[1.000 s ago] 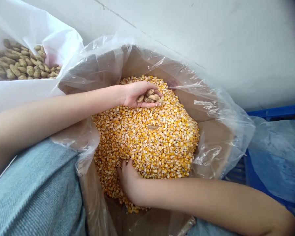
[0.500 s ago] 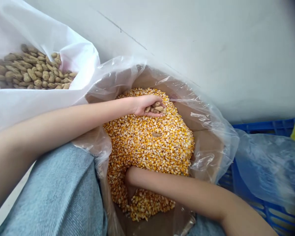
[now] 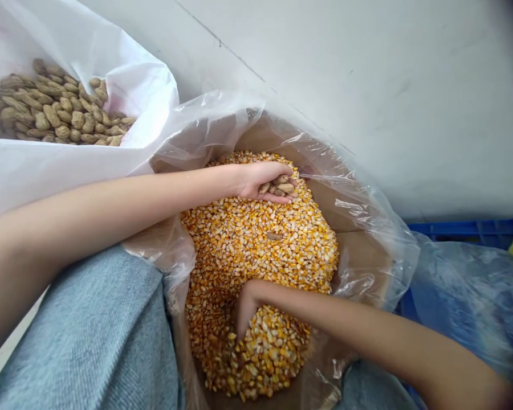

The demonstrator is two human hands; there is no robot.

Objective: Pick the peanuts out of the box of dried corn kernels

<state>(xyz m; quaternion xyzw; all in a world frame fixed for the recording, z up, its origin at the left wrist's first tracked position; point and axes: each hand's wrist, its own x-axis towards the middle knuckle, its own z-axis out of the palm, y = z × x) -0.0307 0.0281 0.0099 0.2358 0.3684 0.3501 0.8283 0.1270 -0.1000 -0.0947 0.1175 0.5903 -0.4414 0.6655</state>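
My left hand [image 3: 263,185] was cupped, fingers curled round a few in-shell peanuts [image 3: 280,187], above the far side of the dried corn kernels [image 3: 260,250] filling the plastic-lined carton [image 3: 359,256]. My right hand [image 3: 248,304] was sunk in the near kernels, its grip hidden. One peanut [image 3: 274,236] lay between my hands; the bagged peanuts [image 3: 55,108] sat far left, nearer my left hand.

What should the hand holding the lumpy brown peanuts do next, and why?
Probably the left hand should carry its tan in-shell peanuts over to the white plastic bag, because that bag already holds peanuts like them, while the golden corn kernels beneath the hand are a different food.
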